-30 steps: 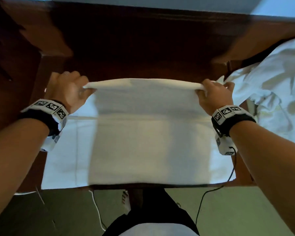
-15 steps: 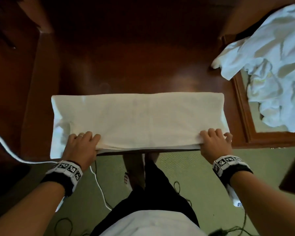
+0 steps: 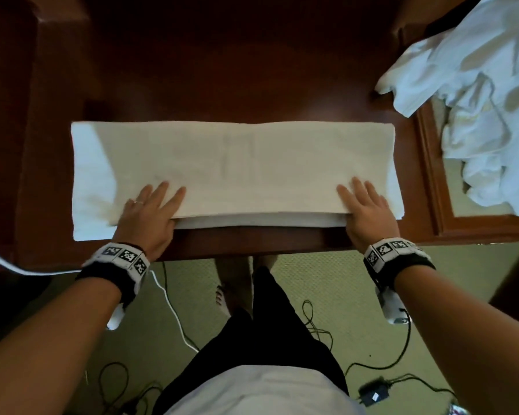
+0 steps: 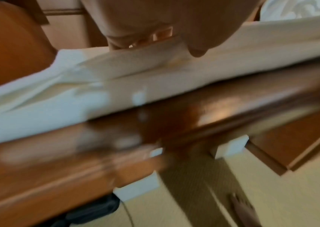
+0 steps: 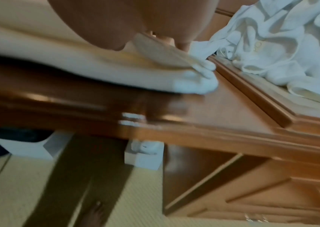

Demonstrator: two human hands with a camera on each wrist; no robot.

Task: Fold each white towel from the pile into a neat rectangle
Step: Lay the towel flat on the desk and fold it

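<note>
A white towel point(image 3: 237, 169) lies folded into a long strip along the near edge of the dark wooden table point(image 3: 222, 70). My left hand point(image 3: 150, 211) rests flat on its near left part, fingers straight and spread. Flat on the near right part lies my right hand point(image 3: 366, 208). The lower layers stick out a little below the top layer between the hands. The left wrist view shows the towel point(image 4: 155, 79) under my palm point(image 4: 164, 23) at the table edge. In the right wrist view the towel's right end point(image 5: 194, 83) lies bunched under my hand point(image 5: 116, 23).
A crumpled pile of white towels point(image 3: 477, 94) point(image 5: 281, 46) sits on a framed surface point(image 3: 432, 181) right of the table. Below the table edge are green carpet, my bare feet, several cables point(image 3: 174, 313) and a black adapter point(image 3: 373, 393). Dark wooden furniture point(image 3: 9, 115) stands at the left.
One second ago both hands held the towel's edge up by its corners. They brought it down to the near edge, let go, and now lie flat with fingers straight on the folded strip.
</note>
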